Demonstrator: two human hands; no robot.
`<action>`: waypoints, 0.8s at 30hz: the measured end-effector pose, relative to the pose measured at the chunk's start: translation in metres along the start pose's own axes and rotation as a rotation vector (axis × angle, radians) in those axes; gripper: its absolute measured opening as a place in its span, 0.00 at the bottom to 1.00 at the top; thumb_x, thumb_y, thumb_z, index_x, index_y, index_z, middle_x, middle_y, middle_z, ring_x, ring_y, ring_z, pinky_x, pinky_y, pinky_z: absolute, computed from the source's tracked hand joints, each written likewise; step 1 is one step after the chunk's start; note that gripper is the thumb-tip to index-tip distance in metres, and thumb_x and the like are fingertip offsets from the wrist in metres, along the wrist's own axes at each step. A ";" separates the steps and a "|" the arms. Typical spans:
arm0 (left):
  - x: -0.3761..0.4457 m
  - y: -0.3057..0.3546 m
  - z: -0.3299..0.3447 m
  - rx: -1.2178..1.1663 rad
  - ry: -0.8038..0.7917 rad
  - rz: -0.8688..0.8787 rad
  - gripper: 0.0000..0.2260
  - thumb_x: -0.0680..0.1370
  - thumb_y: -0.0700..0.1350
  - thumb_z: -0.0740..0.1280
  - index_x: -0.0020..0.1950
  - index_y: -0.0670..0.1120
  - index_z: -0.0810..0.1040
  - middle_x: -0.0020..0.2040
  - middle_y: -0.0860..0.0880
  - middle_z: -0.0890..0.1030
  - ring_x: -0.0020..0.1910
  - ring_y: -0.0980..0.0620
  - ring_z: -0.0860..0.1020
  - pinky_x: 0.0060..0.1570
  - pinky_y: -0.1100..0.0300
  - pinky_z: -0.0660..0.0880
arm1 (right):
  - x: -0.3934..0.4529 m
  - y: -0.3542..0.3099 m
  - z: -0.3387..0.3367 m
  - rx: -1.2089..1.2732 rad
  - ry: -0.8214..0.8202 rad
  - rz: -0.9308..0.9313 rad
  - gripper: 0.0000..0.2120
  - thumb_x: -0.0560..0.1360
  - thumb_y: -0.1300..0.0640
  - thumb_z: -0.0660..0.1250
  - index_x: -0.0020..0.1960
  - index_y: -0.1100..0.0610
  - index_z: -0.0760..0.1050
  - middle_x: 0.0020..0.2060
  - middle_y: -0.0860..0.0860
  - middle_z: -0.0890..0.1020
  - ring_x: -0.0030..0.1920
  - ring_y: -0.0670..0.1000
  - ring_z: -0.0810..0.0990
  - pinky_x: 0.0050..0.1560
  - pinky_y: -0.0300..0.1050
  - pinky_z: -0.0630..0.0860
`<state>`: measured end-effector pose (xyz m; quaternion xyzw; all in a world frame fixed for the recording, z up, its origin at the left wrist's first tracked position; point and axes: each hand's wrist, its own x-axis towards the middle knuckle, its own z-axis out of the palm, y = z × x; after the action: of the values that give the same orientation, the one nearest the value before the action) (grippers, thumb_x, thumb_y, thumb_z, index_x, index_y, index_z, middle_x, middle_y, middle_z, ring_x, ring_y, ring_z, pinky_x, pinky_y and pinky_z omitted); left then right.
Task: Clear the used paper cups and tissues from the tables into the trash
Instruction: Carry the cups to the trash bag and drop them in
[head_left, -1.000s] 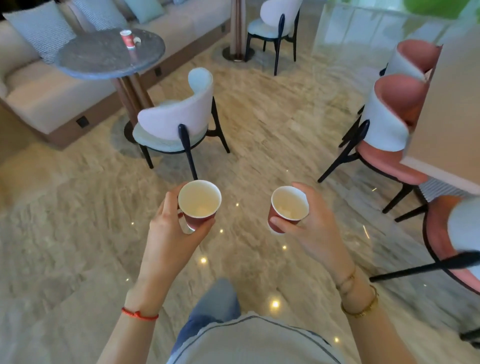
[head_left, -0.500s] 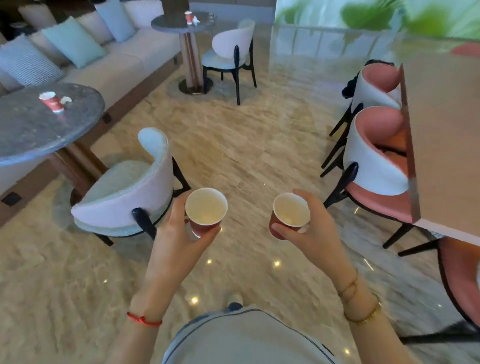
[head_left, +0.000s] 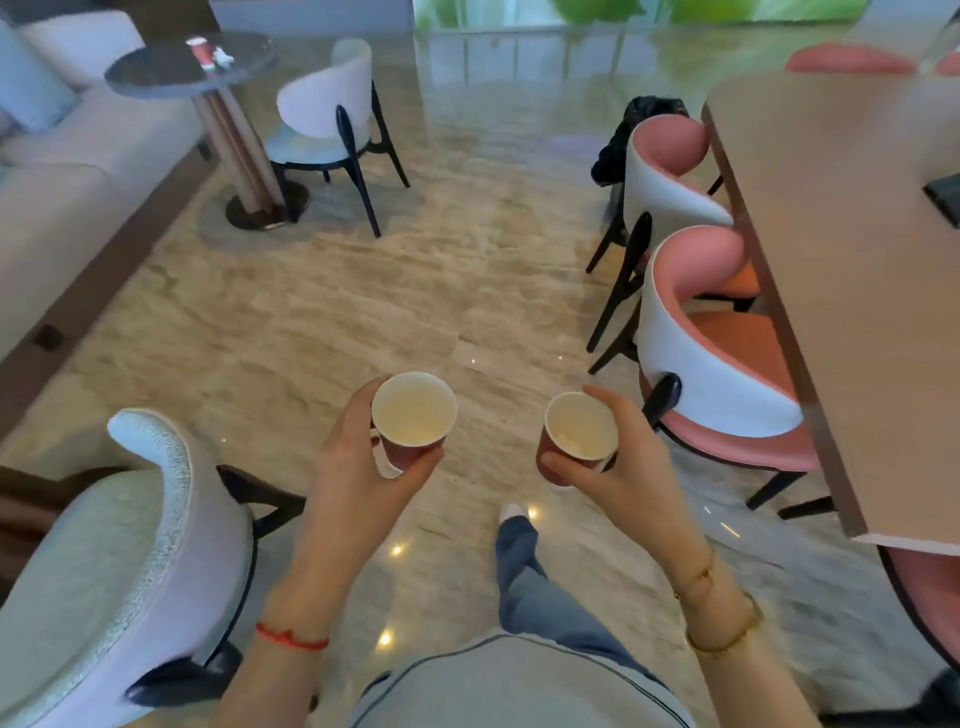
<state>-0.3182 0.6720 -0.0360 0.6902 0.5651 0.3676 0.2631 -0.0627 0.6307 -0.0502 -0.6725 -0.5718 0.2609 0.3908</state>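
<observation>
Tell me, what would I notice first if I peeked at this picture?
First you would spot two red paper cups with pale insides, held side by side low in the middle: one red paper cup in the left hand, the other red paper cup in the right hand. Next, the pink-and-white curved chairs line the long tan table on the right. Far back on the left, another small red cup stands on a round grey table.

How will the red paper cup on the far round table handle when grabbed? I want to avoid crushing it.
The cup on the round table looks like thin paper, so probably light and easily dented. Standing upright and narrow, it may tip if nudged. Whether it holds liquid cannot be seen.
</observation>
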 end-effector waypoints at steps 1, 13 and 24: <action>0.025 0.000 0.010 -0.010 -0.005 -0.003 0.32 0.67 0.51 0.78 0.68 0.53 0.69 0.59 0.56 0.76 0.54 0.56 0.77 0.51 0.72 0.73 | 0.024 0.004 -0.002 0.002 0.011 0.000 0.36 0.64 0.47 0.77 0.67 0.49 0.66 0.60 0.45 0.74 0.58 0.43 0.72 0.53 0.29 0.66; 0.303 0.019 0.100 -0.087 -0.066 0.041 0.33 0.67 0.53 0.77 0.68 0.57 0.67 0.61 0.61 0.74 0.57 0.60 0.75 0.53 0.68 0.75 | 0.307 0.037 -0.043 -0.036 0.052 0.013 0.37 0.63 0.44 0.76 0.68 0.48 0.65 0.61 0.46 0.73 0.59 0.44 0.72 0.58 0.37 0.68; 0.525 -0.018 0.184 -0.139 -0.147 0.087 0.31 0.68 0.52 0.78 0.64 0.67 0.65 0.59 0.68 0.73 0.57 0.64 0.74 0.52 0.74 0.72 | 0.509 0.091 -0.029 -0.030 0.098 0.100 0.37 0.64 0.44 0.76 0.68 0.48 0.65 0.60 0.44 0.73 0.59 0.44 0.73 0.58 0.44 0.73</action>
<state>-0.1323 1.1964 -0.0485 0.7191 0.4872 0.3654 0.3347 0.1186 1.1159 -0.0600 -0.7181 -0.5215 0.2383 0.3944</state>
